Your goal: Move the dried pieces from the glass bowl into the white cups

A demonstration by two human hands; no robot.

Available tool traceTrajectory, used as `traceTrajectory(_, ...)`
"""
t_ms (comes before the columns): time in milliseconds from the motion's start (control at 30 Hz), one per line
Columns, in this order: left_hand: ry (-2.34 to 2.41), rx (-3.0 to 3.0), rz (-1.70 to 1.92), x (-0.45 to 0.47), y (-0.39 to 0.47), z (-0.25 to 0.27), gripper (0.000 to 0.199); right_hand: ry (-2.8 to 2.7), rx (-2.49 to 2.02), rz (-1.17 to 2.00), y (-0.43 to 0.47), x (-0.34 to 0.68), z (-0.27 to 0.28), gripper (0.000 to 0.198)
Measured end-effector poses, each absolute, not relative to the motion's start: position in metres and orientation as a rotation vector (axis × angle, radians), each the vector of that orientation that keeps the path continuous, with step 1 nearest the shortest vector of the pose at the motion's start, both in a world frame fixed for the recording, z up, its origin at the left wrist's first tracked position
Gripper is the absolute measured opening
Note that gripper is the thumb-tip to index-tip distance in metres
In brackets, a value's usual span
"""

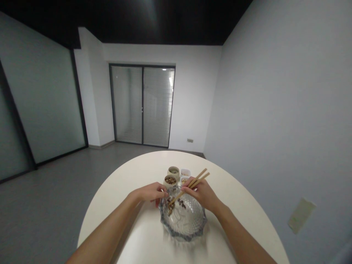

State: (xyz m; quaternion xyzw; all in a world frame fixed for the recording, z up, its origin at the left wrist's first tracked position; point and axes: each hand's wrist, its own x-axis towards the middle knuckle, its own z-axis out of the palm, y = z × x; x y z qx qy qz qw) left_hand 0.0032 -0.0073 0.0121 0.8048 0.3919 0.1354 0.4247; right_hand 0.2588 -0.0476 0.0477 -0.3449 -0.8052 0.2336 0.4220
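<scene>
Cream-white round worktop (115, 205): one, under the bowl and well beyond its edges.

Clear cut-glass bowl with scalloped rim (188, 234): one, the landmark for all entries; it should be kept flat and still while the sticks work.

Left hand (156, 192): at the bowl's left rim, fingers curled; cannot tell whether they clamp the glass. Light steadying there would serve best.

Right hand (200, 192): above the bowl's far right side, fingers clamped on the sticks.

Pale wooden chopsticks (202, 178): one pair, slanting into the bowl's left part. Tips best kept level and brought in low, since slick glass may let small items skid.

Round beige cups: two, beyond the bowl to the left; nearer one (165, 183) holding brown slivers, farther one (177, 176) with contents unclear.

Small white tubs: two, right of the cups, beyond the bowl; nearer one (181, 178) holding pale yellow bits.

Small glossy dark-brown pieces (181, 202): several, inside the bowl, far half; likely best pinched singly, across the middle.
</scene>
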Motion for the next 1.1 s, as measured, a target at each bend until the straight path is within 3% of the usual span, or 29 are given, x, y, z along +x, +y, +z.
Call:
traceTrajectory(433,0.981,2.018,0.339,0.001,-0.003,0.007,0.036,-2.078,-0.825,0.513,-0.049,0.26,0.049,0.013)
traceTrajectory(833,0.991,2.021,0.353,0.002,-0.008,0.011,0.031,-1.679,-0.81,0.368,-0.044,0.261,0.048,0.02)
traceTrajectory(1100,0.981,2.015,0.341,0.001,-0.007,0.011,0.03,-1.744,-0.809,0.275,-0.032,0.262,0.03,0.019)
